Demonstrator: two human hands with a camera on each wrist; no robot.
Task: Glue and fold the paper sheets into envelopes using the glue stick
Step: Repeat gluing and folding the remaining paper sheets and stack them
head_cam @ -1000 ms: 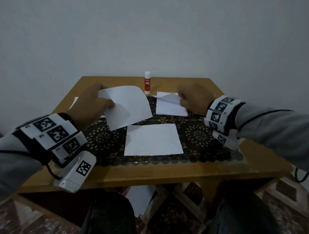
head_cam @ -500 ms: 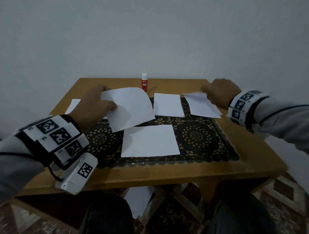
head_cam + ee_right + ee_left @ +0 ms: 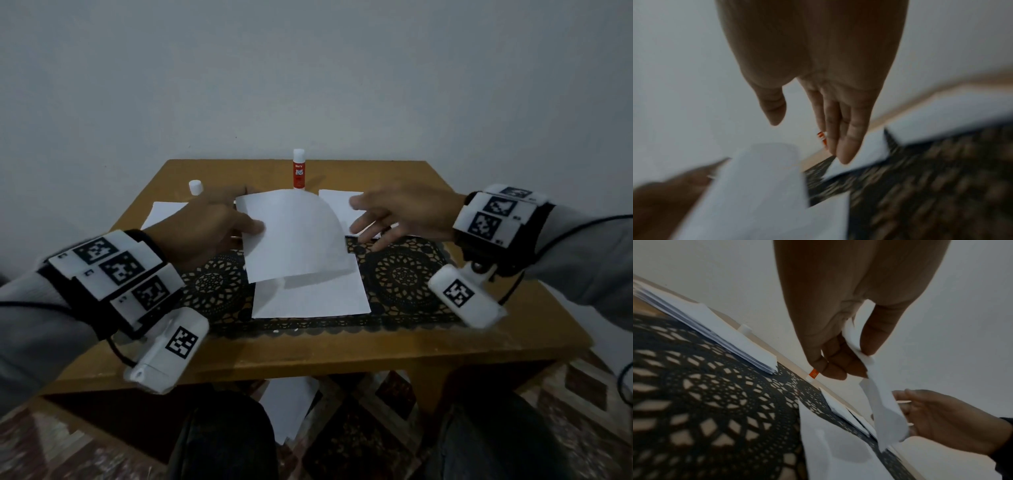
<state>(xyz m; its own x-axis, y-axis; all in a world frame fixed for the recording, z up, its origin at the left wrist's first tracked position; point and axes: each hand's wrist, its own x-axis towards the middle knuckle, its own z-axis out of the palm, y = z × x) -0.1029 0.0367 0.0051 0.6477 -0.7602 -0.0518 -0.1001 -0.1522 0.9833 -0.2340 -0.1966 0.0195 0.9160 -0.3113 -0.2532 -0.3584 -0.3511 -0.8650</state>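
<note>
Now the left hand (image 3: 209, 229) pinches a raised sheet (image 3: 294, 236) beside the spread right hand (image 3: 400, 219).

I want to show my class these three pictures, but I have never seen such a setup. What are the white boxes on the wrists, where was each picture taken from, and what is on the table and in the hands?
No machine here: a person works with bare hands. The patterned bands and white boxes are wrist-worn cameras. The wide picture comes from a head camera; the other two look along each hand.

On the wooden table lie a dark lace mat, a flat sheet, a stack of sheets and an upright glue stick.

The left hand pinches a curled paper sheet. The right hand is open, reaching toward it.
</note>
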